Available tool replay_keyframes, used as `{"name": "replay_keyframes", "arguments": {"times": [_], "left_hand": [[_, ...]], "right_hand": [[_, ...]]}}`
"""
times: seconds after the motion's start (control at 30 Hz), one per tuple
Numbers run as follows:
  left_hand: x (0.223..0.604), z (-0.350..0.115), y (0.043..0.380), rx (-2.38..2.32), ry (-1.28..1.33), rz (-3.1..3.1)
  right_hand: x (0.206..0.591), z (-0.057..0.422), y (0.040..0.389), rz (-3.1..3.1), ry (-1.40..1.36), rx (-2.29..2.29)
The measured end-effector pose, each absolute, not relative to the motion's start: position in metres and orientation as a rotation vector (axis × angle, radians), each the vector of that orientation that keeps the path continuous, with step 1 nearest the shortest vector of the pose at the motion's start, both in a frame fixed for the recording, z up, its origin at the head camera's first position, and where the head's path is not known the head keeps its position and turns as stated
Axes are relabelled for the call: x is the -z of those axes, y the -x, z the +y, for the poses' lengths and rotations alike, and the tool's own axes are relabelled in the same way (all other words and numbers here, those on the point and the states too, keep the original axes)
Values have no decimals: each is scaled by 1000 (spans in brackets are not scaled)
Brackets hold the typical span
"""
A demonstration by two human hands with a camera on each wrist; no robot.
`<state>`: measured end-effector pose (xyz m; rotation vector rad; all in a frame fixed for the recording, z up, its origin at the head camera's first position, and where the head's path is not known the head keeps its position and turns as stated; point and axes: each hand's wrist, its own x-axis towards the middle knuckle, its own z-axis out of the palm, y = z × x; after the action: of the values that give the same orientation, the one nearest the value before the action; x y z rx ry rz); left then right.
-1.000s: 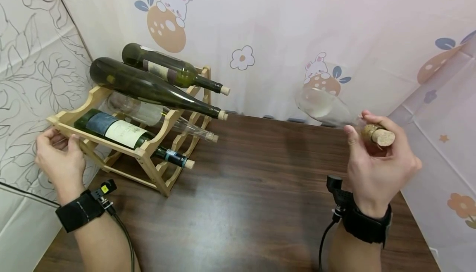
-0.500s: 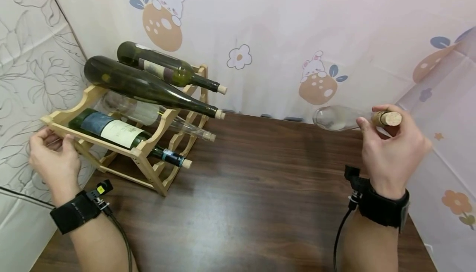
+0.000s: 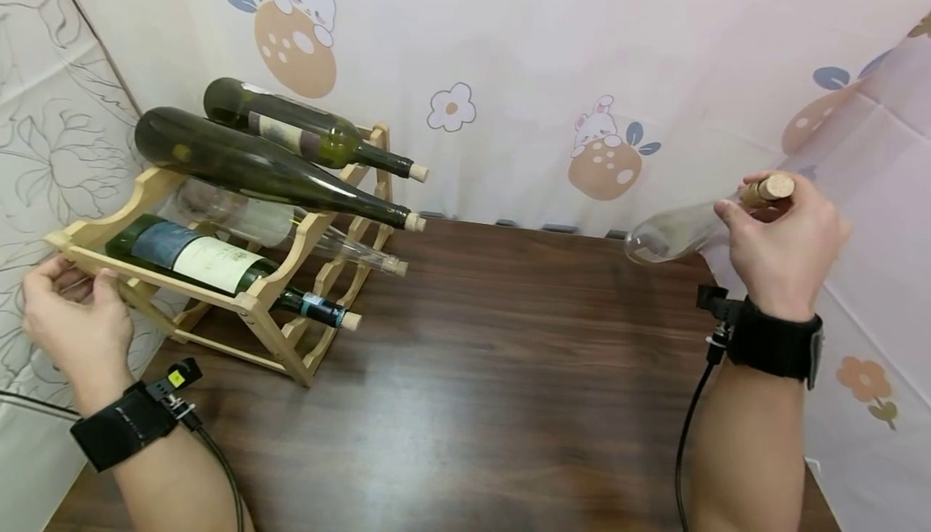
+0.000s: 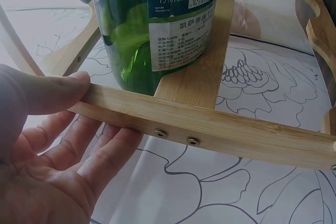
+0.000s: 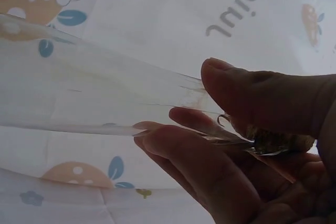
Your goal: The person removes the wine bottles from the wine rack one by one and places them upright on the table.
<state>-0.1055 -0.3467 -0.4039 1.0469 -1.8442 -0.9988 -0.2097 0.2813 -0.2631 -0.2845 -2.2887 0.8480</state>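
My right hand (image 3: 789,245) grips a clear glass bottle (image 3: 665,233) by its corked neck, at the right over the table's far edge. The bottle's base points left and dips below the cork. At the left, my left hand (image 3: 80,322) pinches the end rail of a wooden wine rack (image 3: 284,346); in the left wrist view the thumb lies on top of the rail and the fingers beneath. Lying in the rack are a labelled green bottle (image 3: 211,261) and a clear bottle (image 3: 254,221). Two dark green bottles, a long one (image 3: 254,164) and a labelled one (image 3: 305,128), lie across its top.
The brown wooden table (image 3: 465,386) spreads between the hands. Behind it hangs a printed curtain (image 3: 509,55), with several dark tabs along the table's back edge. A flower-patterned sheet (image 3: 65,111) stands at the left, close to the rack. Cables trail from both wrist cameras.
My right hand has moved right and up with the clear bottle, whose base has swung lower than its neck. My left hand keeps its hold on the rack; the whole view has shifted slightly.
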Motion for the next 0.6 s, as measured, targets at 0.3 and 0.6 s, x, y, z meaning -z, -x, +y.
{"name": "replay_keyframes", "arguments": {"times": [0.3,0.6], "left_hand": [[401,-345,105,999,-1062,-1846],[408,-352,108,1043,-1077,-1838]], "right_hand": [[250,310,240,-2507,357,-776],[251,327,266,-2671,394,-720]]}}
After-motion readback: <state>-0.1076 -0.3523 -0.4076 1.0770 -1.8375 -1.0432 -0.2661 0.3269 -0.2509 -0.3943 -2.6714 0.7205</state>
